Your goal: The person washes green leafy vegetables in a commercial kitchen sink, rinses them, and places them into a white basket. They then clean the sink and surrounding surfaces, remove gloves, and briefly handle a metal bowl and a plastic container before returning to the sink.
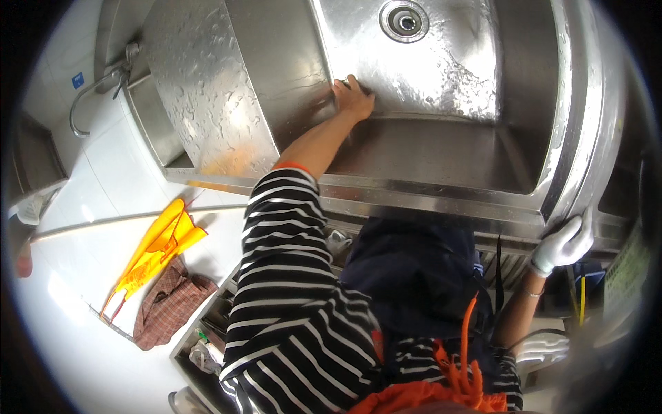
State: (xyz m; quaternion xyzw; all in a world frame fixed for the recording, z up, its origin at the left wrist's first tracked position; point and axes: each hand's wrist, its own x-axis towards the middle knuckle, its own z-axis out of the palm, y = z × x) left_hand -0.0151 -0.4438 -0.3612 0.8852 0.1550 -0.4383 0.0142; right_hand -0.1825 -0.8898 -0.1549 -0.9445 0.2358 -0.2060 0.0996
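Observation:
Inside a wet stainless steel sink basin, my bare left hand reaches down to where the left wall meets the floor. Its fingers are spread and touch the metal; the palm side is hidden, and nothing shows in the grasp. A round drain fitting lies in the basin floor, beyond that hand. My right hand wears a white glove. It rests against the outer front edge of the sink near the right corner, fingers extended and holding nothing visible.
Left of the basin is a drainboard covered in water drops, with a curved faucet farther left. A yellow apron and a checked cloth hang at the lower left. Below them stands an open-topped container with various items.

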